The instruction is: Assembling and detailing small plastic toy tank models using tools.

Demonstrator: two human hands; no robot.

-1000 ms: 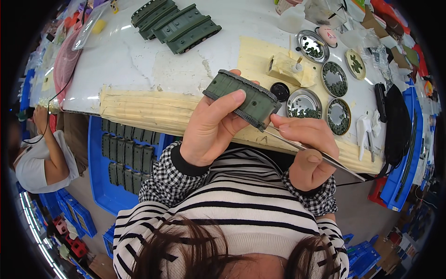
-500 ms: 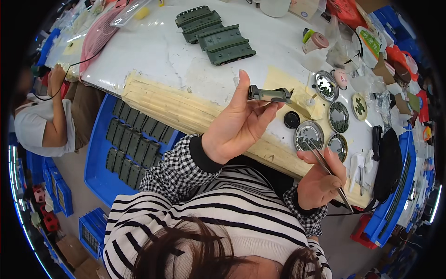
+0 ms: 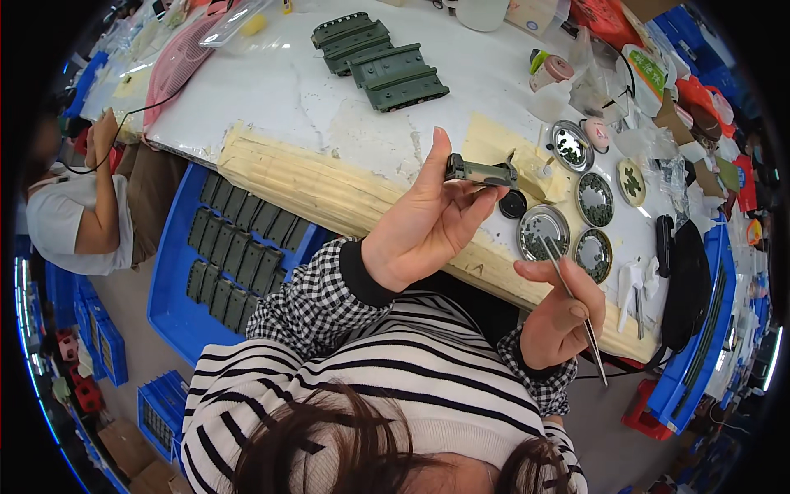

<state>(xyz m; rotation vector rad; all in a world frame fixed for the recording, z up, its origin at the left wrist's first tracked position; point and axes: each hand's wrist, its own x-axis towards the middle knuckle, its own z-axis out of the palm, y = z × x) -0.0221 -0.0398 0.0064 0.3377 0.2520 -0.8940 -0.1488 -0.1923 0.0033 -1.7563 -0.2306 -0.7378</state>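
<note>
My left hand (image 3: 421,229) holds up a small dark green model part (image 3: 481,172) with camouflage patches, above the table's front edge. Its fingers support the part from below, and the thumb points upward beside it. Held in my right hand (image 3: 564,319) are thin metal tweezers (image 3: 596,356), slanting up and left. Their tips are over the nearest round metal dish (image 3: 543,207), which contains small dark green pieces; whether the tips grip one is too small to tell. A black round cap (image 3: 513,204) lies between the held part and this dish.
More round dishes (image 3: 595,199) of small green pieces stand at right, near a yellowish block (image 3: 545,179). Larger green track-like parts (image 3: 399,78) lie farther back. A blue bin (image 3: 171,288) of green parts sits below the table at left. Another person (image 3: 82,216) works at far left.
The tweezers have turned slightly more upright, and my right hand has shifted a little left. My left hand with the model part has moved slightly right across the picture.
</note>
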